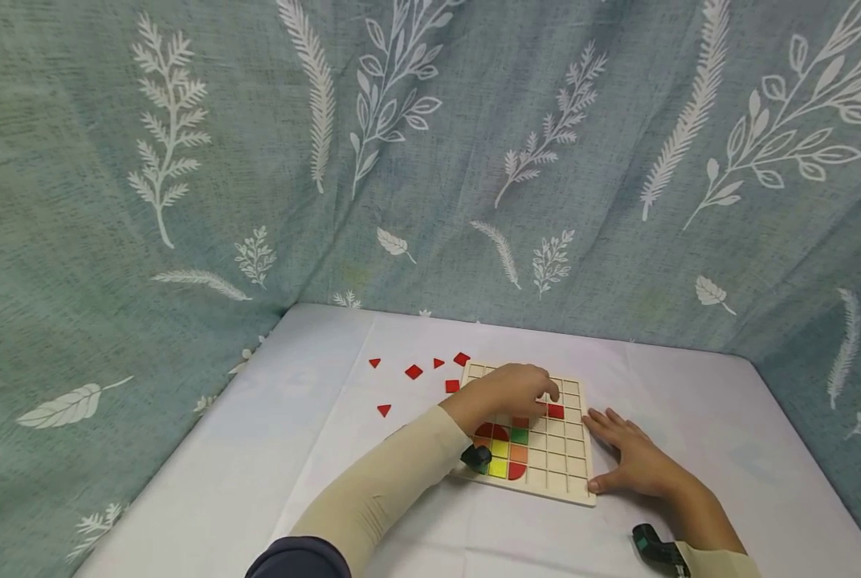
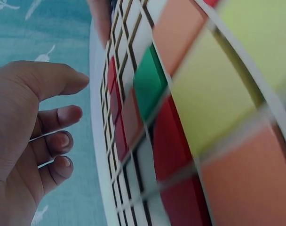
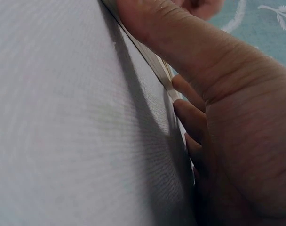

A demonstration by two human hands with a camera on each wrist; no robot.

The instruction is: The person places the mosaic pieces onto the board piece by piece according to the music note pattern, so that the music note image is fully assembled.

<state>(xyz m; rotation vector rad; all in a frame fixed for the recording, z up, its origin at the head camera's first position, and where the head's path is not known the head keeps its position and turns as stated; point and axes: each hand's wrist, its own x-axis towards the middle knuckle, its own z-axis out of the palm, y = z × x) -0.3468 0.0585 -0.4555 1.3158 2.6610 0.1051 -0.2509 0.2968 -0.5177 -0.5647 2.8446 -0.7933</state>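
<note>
A pale wooden grid board [image 1: 576,465] lies on the white cloth. Coloured tiles fill some of its squares: a green tile [image 1: 520,436], a yellow tile [image 1: 499,468], an orange tile [image 1: 518,453], a rounded red tile [image 1: 516,471] and a red square tile [image 1: 556,411]. Over the board's far half hovers my left hand [image 1: 520,388], fingers loosely bent. In the left wrist view a gap shows between its thumb and fingers, with nothing held. Beside the board's right edge rests my right hand [image 1: 633,457], fingers spread, its thumb [image 3: 180,37] touching the board's side.
Loose red pieces lie left of the board, among them a red triangle [image 1: 384,410], a red diamond-turned square [image 1: 414,372] and a red square [image 1: 452,386] near the board's edge. A leaf-patterned green curtain [image 1: 430,201] stands behind the white table [image 1: 257,482].
</note>
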